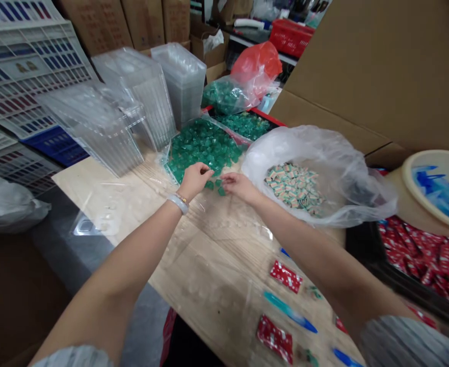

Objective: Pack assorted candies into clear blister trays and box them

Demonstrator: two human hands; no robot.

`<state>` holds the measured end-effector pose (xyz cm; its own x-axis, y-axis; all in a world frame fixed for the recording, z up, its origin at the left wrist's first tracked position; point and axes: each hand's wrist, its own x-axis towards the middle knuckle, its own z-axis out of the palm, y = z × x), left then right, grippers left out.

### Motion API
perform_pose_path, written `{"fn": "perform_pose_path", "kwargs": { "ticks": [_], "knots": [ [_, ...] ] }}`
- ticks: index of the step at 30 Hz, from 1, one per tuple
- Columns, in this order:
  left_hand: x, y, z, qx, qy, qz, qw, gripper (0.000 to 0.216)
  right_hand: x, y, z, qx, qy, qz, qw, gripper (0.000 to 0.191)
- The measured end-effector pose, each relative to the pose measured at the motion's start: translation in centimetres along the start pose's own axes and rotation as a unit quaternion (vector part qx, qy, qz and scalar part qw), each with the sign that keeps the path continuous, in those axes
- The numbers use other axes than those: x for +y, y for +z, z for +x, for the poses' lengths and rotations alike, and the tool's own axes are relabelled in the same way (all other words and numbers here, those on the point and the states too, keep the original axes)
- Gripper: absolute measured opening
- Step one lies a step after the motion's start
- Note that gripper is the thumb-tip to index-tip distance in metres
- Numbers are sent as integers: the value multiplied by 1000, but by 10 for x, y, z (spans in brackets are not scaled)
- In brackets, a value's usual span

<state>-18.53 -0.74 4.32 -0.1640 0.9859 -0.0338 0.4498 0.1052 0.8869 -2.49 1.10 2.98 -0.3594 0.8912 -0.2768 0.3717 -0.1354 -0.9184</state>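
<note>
My left hand [196,179], with a bracelet at the wrist, is closed in a pinch at the near edge of a pile of green translucent pieces [203,145]. What its fingertips hold is hidden. Facing it, my right hand [241,187] has its fingers stretched out towards the left. Small green pieces [220,190] lie between the hands, beside the right fingertips. Right of my right hand, a white plastic bag [342,204] stands open around many small striped pieces [295,186]. Transparent moulded trays [201,250] lie on the wooden table [151,176] under my forearms.
Stacks of transparent plastic trays [132,92] stand at the back left. Nearer right lie red spotted packets [285,276] and blue pen-like items [291,312]. A cream tub [407,176] holds blue items beside a bin of red packets [434,250]. A large cardboard box [380,66] rises behind.
</note>
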Motion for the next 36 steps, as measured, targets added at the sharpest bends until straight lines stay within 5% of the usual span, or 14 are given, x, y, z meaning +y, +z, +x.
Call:
{"fn": "perform_pose_path", "kwargs": {
  "ticks": [4, 8, 11, 14, 19, 23, 28, 36],
  "knots": [
    [0, -8, -12, 3, -99, -142, 985, 12, 5, 12, -5, -3, -106, -279, 954, 36],
    [5, -22, -26, -4, -134, -231, 964, 24, 5, 12, -8, 2, -152, -381, 912, 34],
    [11, -27, -29, -26, -154, -300, 941, 29, -5, 3, 5, 33, -149, -297, 943, 28],
    [13, -22, -20, -50, -155, -354, 921, 19, -23, -6, 26, 49, -52, -60, 996, 20],
    [8, -5, 9, -50, -86, -239, 966, 19, -43, -5, 43, -41, 67, 219, 973, 12],
    [0, -5, 23, -67, -36, -197, 977, 19, -44, 3, 43, -42, 72, 260, 962, 14],
    [-5, -12, 23, -81, -85, -307, 944, 14, -41, 19, 41, -92, 52, 245, 964, 29],
    [0, -26, 15, 10, -178, -397, 900, 6, -43, 37, 47, -30, 2, 79, 996, 8]
  ]
}}
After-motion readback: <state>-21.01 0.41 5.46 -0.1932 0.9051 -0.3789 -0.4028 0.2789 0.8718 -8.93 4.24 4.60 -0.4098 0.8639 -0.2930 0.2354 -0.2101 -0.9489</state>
